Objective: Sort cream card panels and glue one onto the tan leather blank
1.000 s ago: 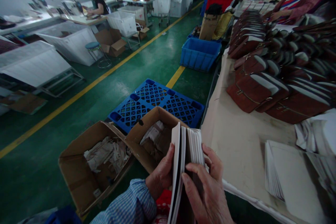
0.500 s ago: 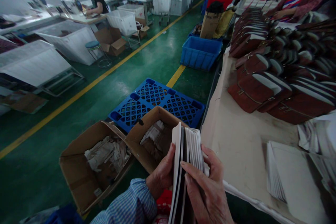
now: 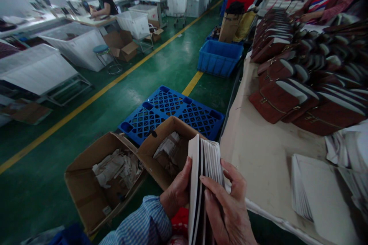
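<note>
A stack of thin white panels (image 3: 211, 157) stands on edge between my hands, beside the table. My left hand (image 3: 180, 185) is closed round the stack's left side, thumb on the outer panel. My right hand (image 3: 230, 203) grips the right side, its index finger at a gap between the panels. More pale flat panels (image 3: 324, 191) lie on the table (image 3: 258, 153) to the right. Brown bags (image 3: 281, 99) with white inserts stand in rows further back on it.
Two open cardboard boxes (image 3: 83, 191) with pale scraps sit left of my hands. Behind them lies a blue pallet (image 3: 169, 103), and further off stands a blue crate (image 3: 220, 57). A person (image 3: 324, 4) is at the table's far right; others work at machines at the left.
The gap between the panels has narrowed at the top. My right index finger has shifted slightly right.
</note>
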`<state>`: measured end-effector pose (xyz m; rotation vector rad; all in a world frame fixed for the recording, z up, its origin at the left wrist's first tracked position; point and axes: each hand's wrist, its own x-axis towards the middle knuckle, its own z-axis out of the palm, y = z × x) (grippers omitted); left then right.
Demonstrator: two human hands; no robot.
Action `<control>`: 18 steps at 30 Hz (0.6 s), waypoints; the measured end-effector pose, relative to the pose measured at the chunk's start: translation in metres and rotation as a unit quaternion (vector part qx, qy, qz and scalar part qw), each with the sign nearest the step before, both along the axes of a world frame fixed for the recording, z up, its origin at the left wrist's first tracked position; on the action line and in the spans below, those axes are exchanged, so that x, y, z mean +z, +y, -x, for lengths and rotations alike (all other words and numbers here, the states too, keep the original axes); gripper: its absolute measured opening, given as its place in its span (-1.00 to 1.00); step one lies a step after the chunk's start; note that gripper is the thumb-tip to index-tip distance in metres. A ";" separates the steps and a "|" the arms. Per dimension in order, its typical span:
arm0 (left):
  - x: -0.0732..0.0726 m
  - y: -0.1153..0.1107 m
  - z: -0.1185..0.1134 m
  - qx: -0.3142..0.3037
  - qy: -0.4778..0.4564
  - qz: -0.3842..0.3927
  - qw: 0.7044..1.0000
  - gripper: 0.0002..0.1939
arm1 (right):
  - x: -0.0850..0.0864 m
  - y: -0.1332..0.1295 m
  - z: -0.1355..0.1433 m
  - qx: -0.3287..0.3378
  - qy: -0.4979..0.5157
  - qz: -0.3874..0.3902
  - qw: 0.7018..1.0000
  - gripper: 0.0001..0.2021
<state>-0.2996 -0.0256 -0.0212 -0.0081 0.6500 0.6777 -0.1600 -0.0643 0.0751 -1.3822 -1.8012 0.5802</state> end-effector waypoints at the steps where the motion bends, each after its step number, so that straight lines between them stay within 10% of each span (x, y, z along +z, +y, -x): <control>1: 0.000 0.000 0.000 -0.001 0.006 0.000 1.000 -0.02 | 0.000 0.000 0.000 -0.004 -0.006 -0.002 1.000 -0.72; 18: -0.012 -0.002 0.003 -0.006 0.039 0.000 0.999 0.07 | 0.006 0.000 -0.005 -0.017 -0.065 -0.016 0.998 -0.76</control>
